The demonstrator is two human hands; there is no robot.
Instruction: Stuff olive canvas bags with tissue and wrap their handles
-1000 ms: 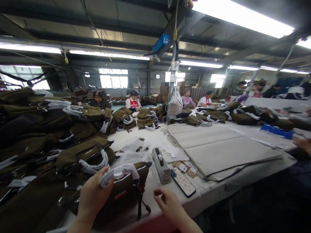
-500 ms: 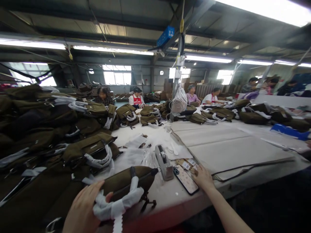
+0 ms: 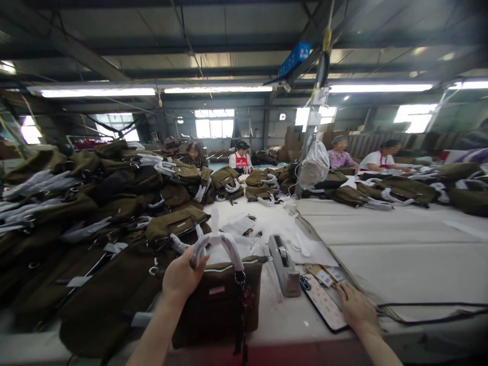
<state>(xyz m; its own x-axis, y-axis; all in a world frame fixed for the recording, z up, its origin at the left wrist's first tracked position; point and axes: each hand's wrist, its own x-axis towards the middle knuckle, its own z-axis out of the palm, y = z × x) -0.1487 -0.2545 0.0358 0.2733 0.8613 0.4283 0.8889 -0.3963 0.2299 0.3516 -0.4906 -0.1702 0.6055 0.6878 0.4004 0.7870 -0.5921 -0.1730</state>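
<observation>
My left hand point(image 3: 183, 277) is closed around the handle of an olive handbag point(image 3: 217, 300), whose handles are wrapped in white paper. The bag stands upright at the table's front edge, with a dark chain or strap charm point(image 3: 244, 305) hanging from its ring. My right hand point(image 3: 356, 307) rests on the table with its fingers stretched toward brown and white hang tags point(image 3: 324, 277), the fingertips touching their near edge. Beside those fingers lies a phone point(image 3: 324, 304) in a pale patterned case. A grey tape dispenser point(image 3: 284, 267) stands between the bag and the phone.
Olive handbags point(image 3: 99, 203) are heaped high on the left, close to my left arm. More bags point(image 3: 400, 190) line the far side of the table. A post with a hanging plastic bag point(image 3: 314, 165) rises behind the dispenser. Co-workers point(image 3: 241, 157) sit across the table.
The handbag, tilted low under my left hand before, now stands upright with its handle raised in my grip. My view has turned left. My right hand stays by the tags.
</observation>
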